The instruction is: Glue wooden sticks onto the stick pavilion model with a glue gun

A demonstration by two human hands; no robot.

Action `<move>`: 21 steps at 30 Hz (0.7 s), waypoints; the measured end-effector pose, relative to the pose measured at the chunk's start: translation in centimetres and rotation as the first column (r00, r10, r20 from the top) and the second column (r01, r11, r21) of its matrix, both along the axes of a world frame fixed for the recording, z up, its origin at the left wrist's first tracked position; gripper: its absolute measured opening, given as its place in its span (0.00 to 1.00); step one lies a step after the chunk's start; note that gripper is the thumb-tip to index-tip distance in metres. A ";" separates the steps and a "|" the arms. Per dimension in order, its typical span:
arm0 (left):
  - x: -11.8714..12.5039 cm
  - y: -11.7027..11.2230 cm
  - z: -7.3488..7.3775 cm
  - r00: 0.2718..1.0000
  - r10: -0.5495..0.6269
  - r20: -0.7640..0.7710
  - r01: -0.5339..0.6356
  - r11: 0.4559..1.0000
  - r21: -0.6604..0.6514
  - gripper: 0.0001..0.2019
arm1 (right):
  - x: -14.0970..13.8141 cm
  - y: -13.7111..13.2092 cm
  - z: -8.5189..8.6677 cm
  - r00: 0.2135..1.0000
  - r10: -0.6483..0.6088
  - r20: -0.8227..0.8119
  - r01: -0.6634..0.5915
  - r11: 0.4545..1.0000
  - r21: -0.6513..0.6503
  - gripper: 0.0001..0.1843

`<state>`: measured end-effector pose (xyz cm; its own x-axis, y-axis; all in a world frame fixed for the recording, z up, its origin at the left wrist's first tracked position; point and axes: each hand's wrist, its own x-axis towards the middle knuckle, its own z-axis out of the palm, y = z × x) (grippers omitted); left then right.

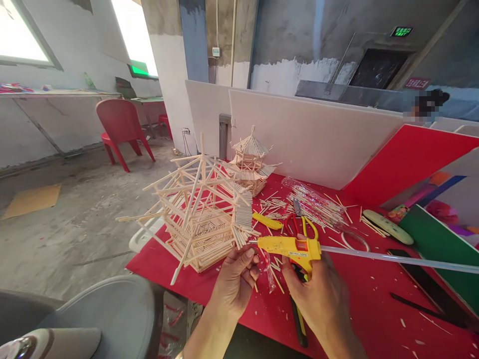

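Observation:
My right hand is wrapped around the handle of a yellow glue gun, a long clear glue stick jutting from its back. The nozzle points left, close to the fingertips of my left hand. Those fingers are curled in a pinch beside the near right corner of a wooden-stick pavilion model; whatever they hold is too small to make out. Part of the model's roof is covered with sticks laid side by side, while the rest is bare framework. Behind it stands a smaller stick pagoda.
On the red table lie a yellow utility knife, red-and-yellow-handled scissors, loose sticks, bagged sticks and pliers. White boards rise behind. A grey round stool stands at the lower left.

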<state>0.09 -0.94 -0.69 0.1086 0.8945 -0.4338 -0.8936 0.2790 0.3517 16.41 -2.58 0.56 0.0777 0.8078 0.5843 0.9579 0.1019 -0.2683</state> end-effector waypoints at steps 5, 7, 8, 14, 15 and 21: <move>0.0 0.0 0.0 0.999 -0.003 0.037 0.003 1.000 0.010 0.15 | 0.0 0.1 -0.1 1.000 0.025 0.000 -0.025 0.999 0.047 0.24; 0.0 0.0 -0.1 0.999 -0.006 0.035 0.006 1.000 0.012 0.14 | -0.1 0.1 0.0 1.000 0.029 -0.011 -0.028 0.998 0.049 0.25; 0.0 0.0 -0.2 0.999 -0.009 0.032 0.009 1.000 0.014 0.14 | -0.2 0.1 0.0 1.000 0.027 -0.013 -0.026 0.999 0.045 0.25; 0.0 -0.2 -0.3 1.000 -0.020 0.023 0.019 1.000 0.025 0.15 | -0.2 0.1 -0.1 0.999 0.037 0.009 -0.037 0.998 0.042 0.23; 0.0 -0.2 -0.3 1.000 -0.019 0.022 0.019 1.000 0.023 0.16 | -0.2 0.1 -0.2 0.999 0.034 0.018 -0.035 0.998 0.045 0.23; -0.1 -0.2 -0.3 1.000 -0.008 0.023 0.008 1.000 0.007 0.17 | -0.1 0.0 -0.5 0.999 0.032 0.030 -0.032 0.999 0.020 0.22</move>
<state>0.01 -1.17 -1.02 0.1255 0.8965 -0.4249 -0.8991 0.2839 0.3333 16.33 -2.58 0.03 0.0341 0.7974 0.6025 0.9616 0.1381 -0.2370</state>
